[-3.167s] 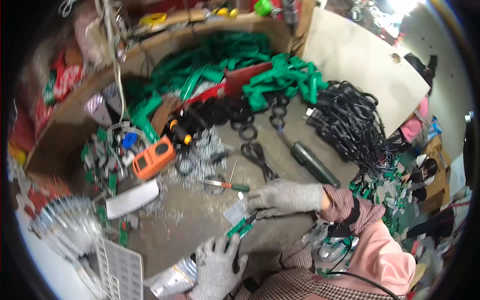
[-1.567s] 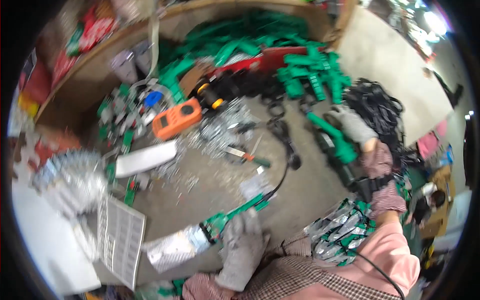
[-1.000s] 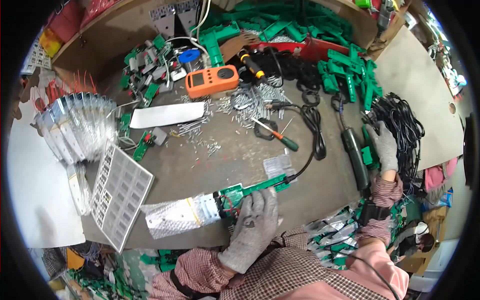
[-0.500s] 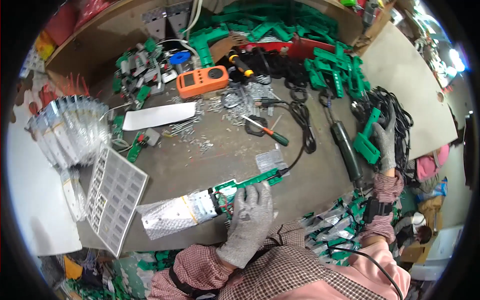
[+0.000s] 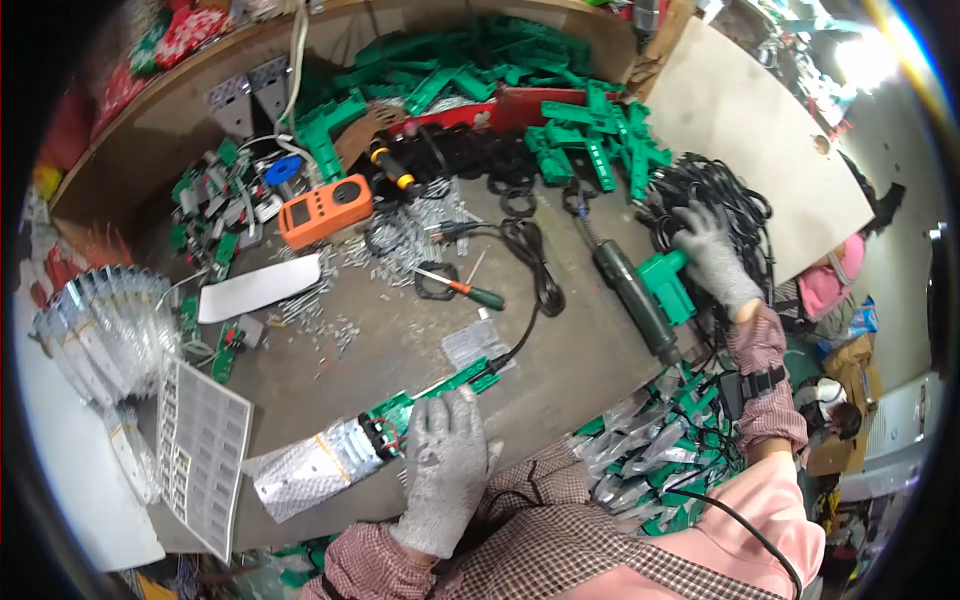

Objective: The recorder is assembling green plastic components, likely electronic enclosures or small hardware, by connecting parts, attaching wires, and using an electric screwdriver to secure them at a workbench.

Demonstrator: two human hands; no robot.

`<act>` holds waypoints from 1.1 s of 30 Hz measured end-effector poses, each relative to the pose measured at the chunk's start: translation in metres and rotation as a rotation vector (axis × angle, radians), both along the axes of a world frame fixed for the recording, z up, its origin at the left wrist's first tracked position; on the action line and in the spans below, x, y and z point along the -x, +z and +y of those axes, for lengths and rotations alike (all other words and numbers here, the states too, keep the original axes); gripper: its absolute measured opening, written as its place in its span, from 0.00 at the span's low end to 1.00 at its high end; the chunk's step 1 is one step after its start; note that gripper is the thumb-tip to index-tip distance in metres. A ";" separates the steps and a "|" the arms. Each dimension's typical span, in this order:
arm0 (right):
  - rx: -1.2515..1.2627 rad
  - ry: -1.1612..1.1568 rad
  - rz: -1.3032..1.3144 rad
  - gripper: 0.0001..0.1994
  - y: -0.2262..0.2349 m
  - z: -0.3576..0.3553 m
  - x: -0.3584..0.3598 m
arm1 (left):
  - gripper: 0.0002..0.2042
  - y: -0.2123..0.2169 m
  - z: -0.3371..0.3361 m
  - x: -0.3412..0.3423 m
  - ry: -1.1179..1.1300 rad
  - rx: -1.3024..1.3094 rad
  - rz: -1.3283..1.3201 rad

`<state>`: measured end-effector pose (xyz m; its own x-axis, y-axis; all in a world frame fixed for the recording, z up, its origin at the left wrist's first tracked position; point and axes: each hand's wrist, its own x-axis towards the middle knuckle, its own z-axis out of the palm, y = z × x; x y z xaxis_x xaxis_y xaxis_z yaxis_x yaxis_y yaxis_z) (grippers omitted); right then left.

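My left hand point(image 5: 440, 470), in a grey glove, lies with fingers stretched out over the near side of a long green plastic housing point(image 5: 455, 383). Red and black wires show at the housing's left end. There it meets a silvery bubble-wrapped part point(image 5: 315, 470) with a yellow band, and a black cable runs out of its right end. On the right, my gloved right hand point(image 5: 712, 255) is open, fingers apart, at the edge of a coil pile of black cables point(image 5: 715, 195). Just left of it rests a green handle-shaped plastic part point(image 5: 668, 287), beside a dark green power screwdriver point(image 5: 635, 300).
An orange multimeter point(image 5: 325, 210), loose screws point(image 5: 420, 225) and a green-handled screwdriver point(image 5: 485, 297) lie mid-table. Green plastic parts point(image 5: 600, 140) are heaped at the back. A grey slotted tray point(image 5: 205, 455) leans at left, near wrapped parts point(image 5: 105, 330). Bagged green pieces point(image 5: 650, 450) sit below the right edge.
The view has swung to the right. My right hand has let go of the green handle-shaped part, which now lies beside the power screwdriver, and its fingers have spread. My left hand stays on the housing.
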<state>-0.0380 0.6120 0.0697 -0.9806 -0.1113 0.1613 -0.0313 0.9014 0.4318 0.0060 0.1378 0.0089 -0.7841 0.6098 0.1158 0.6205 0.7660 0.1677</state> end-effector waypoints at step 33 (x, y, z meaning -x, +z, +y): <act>1.120 0.619 -0.687 0.39 -0.051 -0.313 0.002 | 0.23 -0.025 -0.113 -0.046 0.085 -0.556 0.061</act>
